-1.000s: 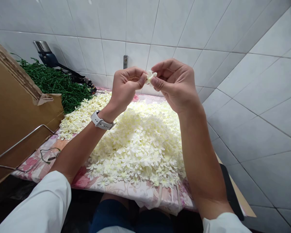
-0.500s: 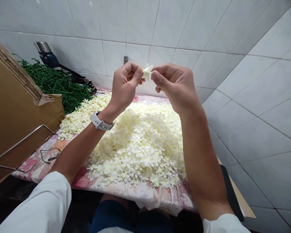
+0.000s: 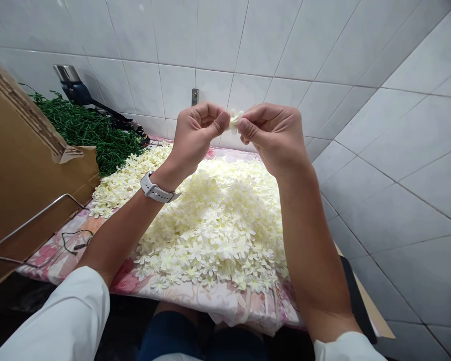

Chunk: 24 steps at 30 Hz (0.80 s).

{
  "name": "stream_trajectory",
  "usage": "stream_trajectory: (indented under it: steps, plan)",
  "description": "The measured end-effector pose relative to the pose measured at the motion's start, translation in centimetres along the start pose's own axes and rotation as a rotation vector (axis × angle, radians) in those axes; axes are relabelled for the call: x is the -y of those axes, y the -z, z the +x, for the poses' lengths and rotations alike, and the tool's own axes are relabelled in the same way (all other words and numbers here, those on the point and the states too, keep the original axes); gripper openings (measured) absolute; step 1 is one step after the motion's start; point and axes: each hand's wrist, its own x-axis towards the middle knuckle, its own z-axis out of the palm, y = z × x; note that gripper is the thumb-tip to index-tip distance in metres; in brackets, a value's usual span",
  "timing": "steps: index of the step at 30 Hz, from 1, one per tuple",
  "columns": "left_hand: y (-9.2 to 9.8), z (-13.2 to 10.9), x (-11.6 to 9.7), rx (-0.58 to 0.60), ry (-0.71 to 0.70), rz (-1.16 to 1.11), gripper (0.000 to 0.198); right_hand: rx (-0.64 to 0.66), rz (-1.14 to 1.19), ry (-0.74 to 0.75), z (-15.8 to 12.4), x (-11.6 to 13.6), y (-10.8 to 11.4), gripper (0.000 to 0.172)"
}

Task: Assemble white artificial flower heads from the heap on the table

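Observation:
Between my two hands, raised in front of the tiled wall, is one small white flower (image 3: pixel 234 120). My left hand (image 3: pixel 200 131), with a white watch on the wrist, pinches it from the left. From the right, the thumb and forefinger of my right hand (image 3: pixel 276 135) grip its other side. Fingertips cover part of the flower, so its exact shape is hard to make out. Below the hands spreads a large heap of loose white flowers (image 3: pixel 225 225) on the floral tablecloth (image 3: pixel 195 297).
A tangle of green stems (image 3: pixel 93 135) lies at the back left, with a dark blue flask (image 3: pixel 73 85) behind it. A cardboard box (image 3: pixel 26 190) stands on the left, near a bent metal bar (image 3: pixel 30 224). The tiled wall (image 3: pixel 394 165) rises behind and to the right.
My hands have come slightly closer together as the left moved right and a little down. The flower has shifted right, turned, and is now more covered by the fingers.

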Motion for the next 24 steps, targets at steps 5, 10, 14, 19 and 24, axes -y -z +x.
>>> stream_trajectory:
  steps: [5,10,14,19,24]
  plan:
    - [-0.1,0.0,0.5,-0.025,0.008,0.000,0.025,0.063,0.044,-0.023,-0.1,0.1,-0.2,0.035]
    - [0.0,0.1,0.6,0.002,-0.050,0.067,0.029,0.043,0.032,0.007,-0.1,0.1,-0.2,0.035]
    - [-0.1,0.1,0.3,-0.005,-0.071,0.078,0.029,-0.015,-0.026,0.002,-0.1,0.3,0.1,0.034]
    - [-0.1,0.3,0.3,-0.063,-0.037,0.071,0.027,-0.094,-0.027,0.013,0.1,0.3,0.4,0.028]
    - [0.0,0.4,0.7,-0.020,-0.087,0.106,0.029,-0.143,0.000,0.015,0.4,0.0,0.8,0.026]
